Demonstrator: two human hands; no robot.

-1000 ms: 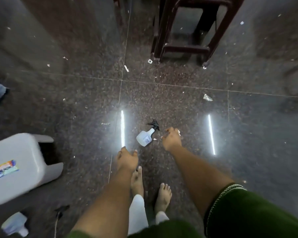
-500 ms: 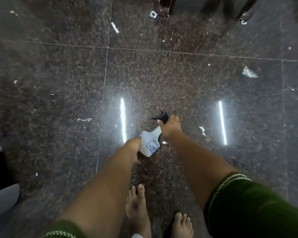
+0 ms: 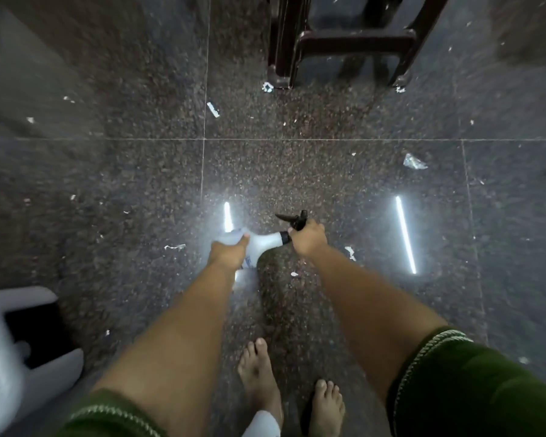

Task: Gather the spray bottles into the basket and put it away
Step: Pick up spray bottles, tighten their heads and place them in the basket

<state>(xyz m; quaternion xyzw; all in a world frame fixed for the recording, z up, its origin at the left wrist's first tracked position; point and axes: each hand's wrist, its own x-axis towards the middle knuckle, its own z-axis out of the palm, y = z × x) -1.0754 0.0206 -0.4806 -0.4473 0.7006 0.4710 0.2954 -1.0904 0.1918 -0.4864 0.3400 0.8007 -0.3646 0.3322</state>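
Sideways, white spray bottle (image 3: 267, 245), black trigger head, both hands gripping

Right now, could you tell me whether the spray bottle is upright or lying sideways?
Sideways: the spray bottle runs level between the left hand on its body and the right hand at its trigger head.

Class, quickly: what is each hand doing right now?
Left hand: closed on the spray bottle body.
Right hand: closed on its black trigger head.
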